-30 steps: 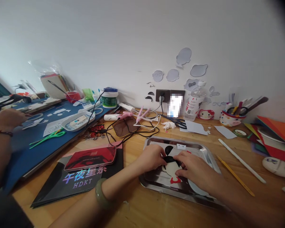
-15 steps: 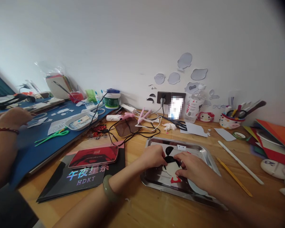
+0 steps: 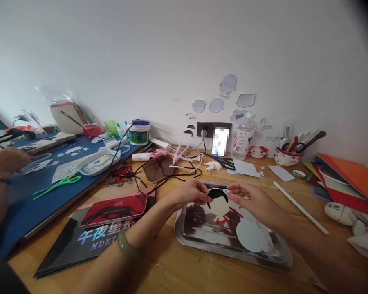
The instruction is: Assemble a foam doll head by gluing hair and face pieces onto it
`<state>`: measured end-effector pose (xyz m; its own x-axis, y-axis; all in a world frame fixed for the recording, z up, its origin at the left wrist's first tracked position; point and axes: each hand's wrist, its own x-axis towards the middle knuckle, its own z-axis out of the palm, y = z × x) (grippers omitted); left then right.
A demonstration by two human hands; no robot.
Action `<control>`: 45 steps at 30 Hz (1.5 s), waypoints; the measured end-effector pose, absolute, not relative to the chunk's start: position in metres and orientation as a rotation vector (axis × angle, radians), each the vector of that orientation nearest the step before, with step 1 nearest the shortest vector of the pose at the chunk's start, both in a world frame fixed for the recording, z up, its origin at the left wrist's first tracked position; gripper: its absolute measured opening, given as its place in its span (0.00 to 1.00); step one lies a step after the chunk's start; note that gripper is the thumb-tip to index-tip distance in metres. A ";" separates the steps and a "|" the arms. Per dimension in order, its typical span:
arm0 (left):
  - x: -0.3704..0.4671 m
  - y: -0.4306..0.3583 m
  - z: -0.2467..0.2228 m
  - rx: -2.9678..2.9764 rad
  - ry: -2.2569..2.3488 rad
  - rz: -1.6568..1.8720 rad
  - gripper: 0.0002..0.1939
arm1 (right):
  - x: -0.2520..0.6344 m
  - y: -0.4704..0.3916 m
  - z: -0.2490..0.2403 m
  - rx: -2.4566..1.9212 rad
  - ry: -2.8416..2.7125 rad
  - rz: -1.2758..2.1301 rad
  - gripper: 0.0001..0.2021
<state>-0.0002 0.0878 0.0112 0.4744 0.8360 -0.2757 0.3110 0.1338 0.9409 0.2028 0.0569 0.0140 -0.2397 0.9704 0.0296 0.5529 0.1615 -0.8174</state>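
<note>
A paper cutout (image 3: 218,205) of a head, with black hair, a pale blank face and a red piece at its lower end, is raised a little above the shiny metal tray (image 3: 199,243). My left hand (image 3: 191,192) pinches its upper left edge. At the upper right edge, the thumb and fingertips of my right hand (image 3: 248,198) close on the black hair part. Red strips (image 3: 236,212) show on the tray beside the cutout. A pale rounded cutout (image 3: 253,236) lies in the tray's right part, below my right hand.
Left of the tray lie a red box (image 3: 115,209) and a black folder (image 3: 67,253). Behind are cables, a phone (image 3: 221,141), a bottle (image 3: 242,139) and a pen holder (image 3: 288,156). A white pen (image 3: 300,207) lies right. Another person's hand (image 3: 10,160) is at far left.
Both hands have lifted the head cutout's top edge, where before they pressed on it in the tray. My right hand has moved up, uncovering the pale rounded cutout. The view has shifted slightly.
</note>
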 end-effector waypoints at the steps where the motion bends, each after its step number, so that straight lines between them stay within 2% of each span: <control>1: 0.000 0.087 0.013 1.406 1.054 0.525 0.11 | 0.203 0.058 0.014 -1.428 -1.838 1.022 0.15; 4: 0.001 0.084 0.017 1.317 1.009 0.552 0.13 | 0.200 0.056 0.016 -1.429 -1.754 1.222 0.14; 7: 0.003 0.082 0.021 1.227 0.934 0.621 0.14 | 0.199 0.052 0.021 -1.418 -1.689 1.239 0.12; 15: 0.012 0.071 0.031 1.213 0.762 0.993 0.14 | 0.202 0.049 0.030 -1.294 -1.654 0.976 0.13; 21: 0.015 0.067 0.034 1.194 0.724 1.095 0.14 | 0.202 0.046 0.030 -1.318 -1.704 0.766 0.14; 25: 0.015 0.067 0.033 1.186 0.743 1.106 0.13 | 0.202 0.046 0.029 -1.342 -1.693 0.741 0.14; 32: 0.015 0.068 0.031 1.152 0.768 1.114 0.11 | 0.199 0.047 0.033 -1.310 -1.557 0.986 0.14; 40: 0.014 0.070 0.026 1.050 0.798 1.044 0.14 | 0.198 0.048 0.032 -1.303 -1.411 1.288 0.14; 45: 0.014 0.071 0.025 1.048 0.826 1.044 0.14 | 0.199 0.049 0.032 -1.321 -1.438 1.230 0.12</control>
